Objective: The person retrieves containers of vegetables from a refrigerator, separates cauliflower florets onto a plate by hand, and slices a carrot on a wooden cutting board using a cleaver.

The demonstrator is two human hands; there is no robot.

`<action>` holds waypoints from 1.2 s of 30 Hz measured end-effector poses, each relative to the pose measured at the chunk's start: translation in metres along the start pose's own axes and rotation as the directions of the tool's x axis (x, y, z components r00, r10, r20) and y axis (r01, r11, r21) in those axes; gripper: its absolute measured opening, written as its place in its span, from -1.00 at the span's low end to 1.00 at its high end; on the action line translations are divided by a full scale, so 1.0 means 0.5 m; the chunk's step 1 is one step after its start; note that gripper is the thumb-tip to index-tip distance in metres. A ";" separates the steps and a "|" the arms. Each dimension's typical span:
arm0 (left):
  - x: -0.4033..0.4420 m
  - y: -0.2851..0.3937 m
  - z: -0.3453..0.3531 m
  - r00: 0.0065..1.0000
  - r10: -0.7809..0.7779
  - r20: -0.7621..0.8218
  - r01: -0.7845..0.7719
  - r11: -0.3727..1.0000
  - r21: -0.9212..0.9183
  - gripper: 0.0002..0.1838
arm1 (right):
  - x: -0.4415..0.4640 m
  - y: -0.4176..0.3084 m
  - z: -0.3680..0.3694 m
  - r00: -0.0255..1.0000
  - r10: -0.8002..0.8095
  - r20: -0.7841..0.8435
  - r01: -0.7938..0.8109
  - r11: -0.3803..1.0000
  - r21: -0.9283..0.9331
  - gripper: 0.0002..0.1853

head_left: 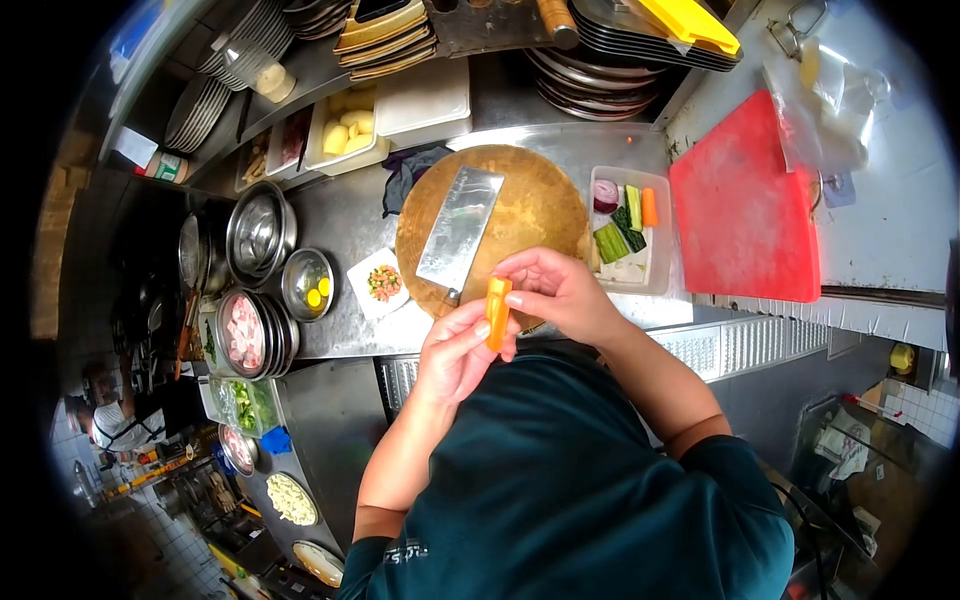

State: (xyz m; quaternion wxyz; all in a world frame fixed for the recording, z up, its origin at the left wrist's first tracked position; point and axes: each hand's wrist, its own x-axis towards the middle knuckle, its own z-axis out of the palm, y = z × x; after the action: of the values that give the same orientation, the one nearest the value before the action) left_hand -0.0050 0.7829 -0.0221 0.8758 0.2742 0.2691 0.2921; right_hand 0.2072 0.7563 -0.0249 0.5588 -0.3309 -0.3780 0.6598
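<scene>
Orange carrot piece sits pinched in closed fingers of left hand and right hand, likely for steadiness; cleaver rests farther left on chopping block, freeing both.

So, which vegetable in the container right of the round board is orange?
The carrot piece at the container's upper right; the onion is purple, the other pieces green.

A shelf runs behind the steel counter, pale tiles lower left.
</scene>
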 end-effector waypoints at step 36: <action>-0.084 -0.035 -0.053 0.998 0.068 -0.002 0.031 -0.432 0.901 -0.05 | 0.012 0.278 -0.206 0.872 -0.363 0.328 0.376 0.069 -0.924 -0.76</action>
State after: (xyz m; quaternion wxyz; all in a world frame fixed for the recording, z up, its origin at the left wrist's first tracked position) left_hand -0.0444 0.7519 -0.0388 0.2212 0.8829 0.4112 -0.0490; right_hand 0.2273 0.7631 -0.1966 0.3637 -0.4970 -0.7810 0.1035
